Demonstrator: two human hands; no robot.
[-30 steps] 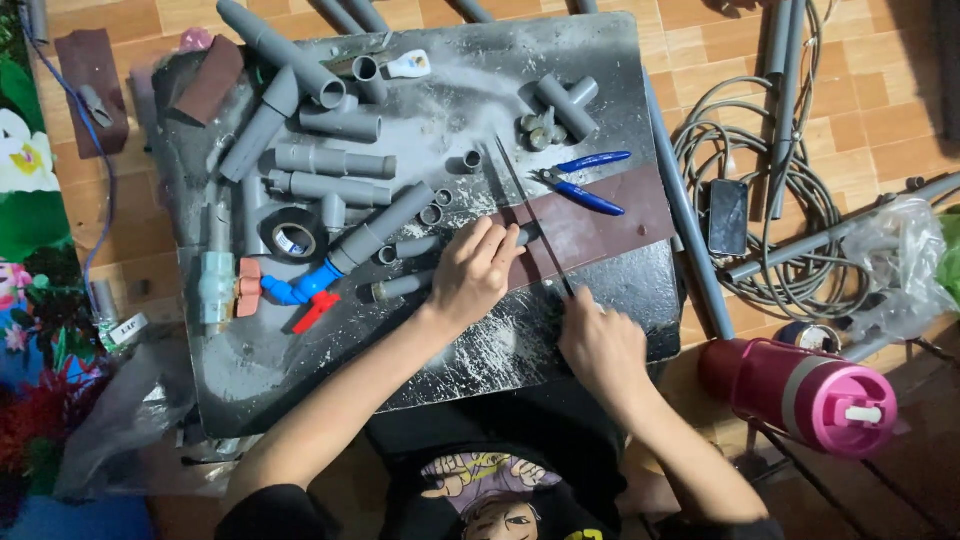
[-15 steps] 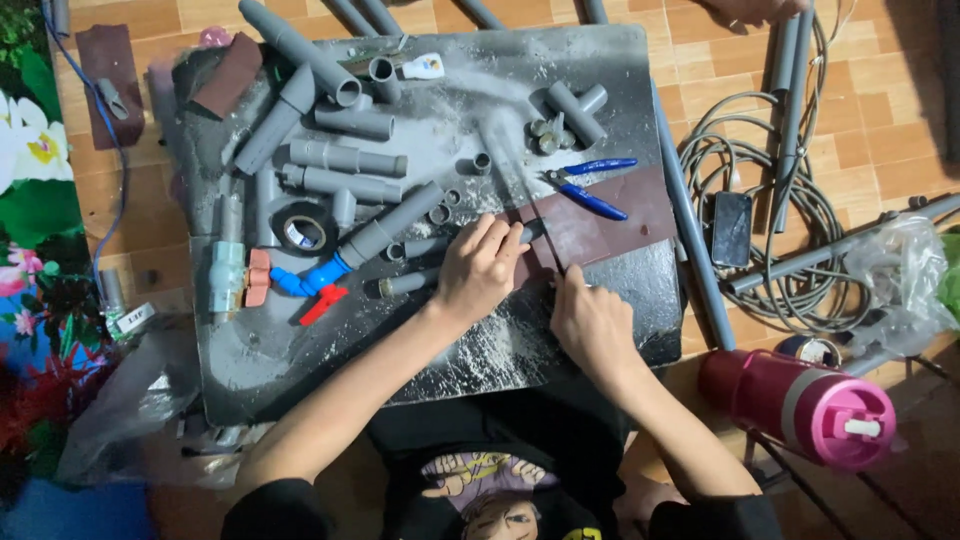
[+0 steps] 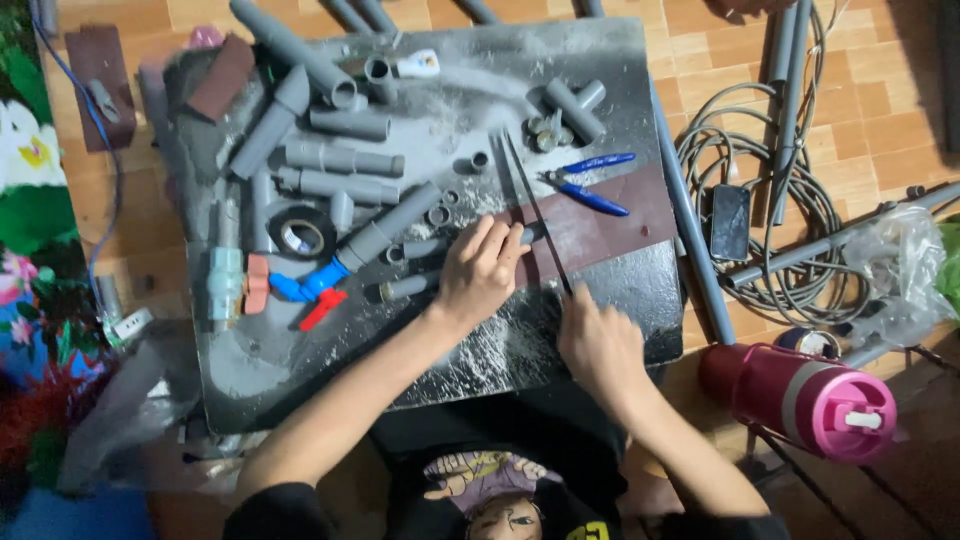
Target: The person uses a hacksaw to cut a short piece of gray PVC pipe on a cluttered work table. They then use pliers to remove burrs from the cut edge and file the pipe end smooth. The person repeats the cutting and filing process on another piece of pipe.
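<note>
On the dusty dark bench (image 3: pixel 300 380), the left hand (image 3: pixel 482 268) presses closed onto a short grey pipe piece (image 3: pixel 528 235) while the right hand (image 3: pixel 598 345) grips a thin saw blade (image 3: pixel 535 210) laid across it, blue-handled pliers (image 3: pixel 590 185) just beyond, pink bottle (image 3: pixel 800 398) at right.

There is one camera, worn on the person's head. It looks almost straight down from high above, so the dark work board (image 3: pixel 600 60) fills the middle of the frame. The person's shirt shows at the bottom edge. The wooden floor (image 3: pixel 880 120) runs along the top and right. The camera sits fairly far up, and both arms reach in from the bottom. No second view shares the scene.
</note>
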